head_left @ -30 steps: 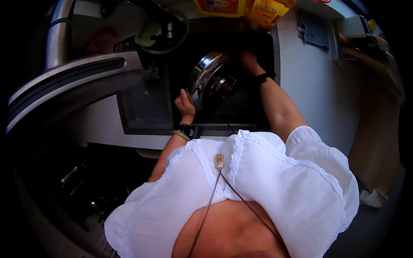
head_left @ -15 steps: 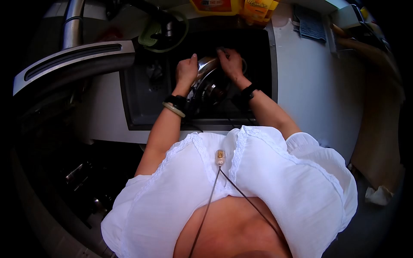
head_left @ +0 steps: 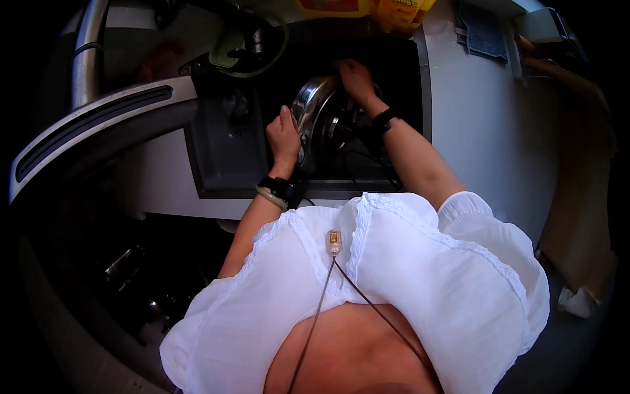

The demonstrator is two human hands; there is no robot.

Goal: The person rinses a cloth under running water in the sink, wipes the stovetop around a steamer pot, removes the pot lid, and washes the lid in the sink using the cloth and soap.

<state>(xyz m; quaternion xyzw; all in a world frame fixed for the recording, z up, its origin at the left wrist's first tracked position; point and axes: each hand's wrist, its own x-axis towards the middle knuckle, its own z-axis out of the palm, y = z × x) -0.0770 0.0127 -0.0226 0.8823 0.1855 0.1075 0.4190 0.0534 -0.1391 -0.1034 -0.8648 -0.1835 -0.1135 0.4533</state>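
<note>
A shiny metal pot lid (head_left: 316, 94) with a knob (head_left: 339, 127) is held tilted over the dark sink. My left hand (head_left: 283, 139) is closed on the lid's near left edge, thumb pointing up along it. At the far right part of the rim, my right hand (head_left: 356, 80) has its fingers curled. Something small and greyish shows at those fingertips, too dark to name. Both wrists carry black bands.
The sink (head_left: 226, 161) has a grey left part with a drain. A faucet (head_left: 105, 111) reaches in from the left. Behind stand a green-rimmed strainer (head_left: 226, 56) and a yellow bottle (head_left: 401, 12). A grey cloth (head_left: 484, 33) lies on the right counter (head_left: 489, 131).
The lid has turned to show more of its shiny face. My left hand has moved down toward me; my right hand has shifted slightly up and right. The whole view has shifted a little.
</note>
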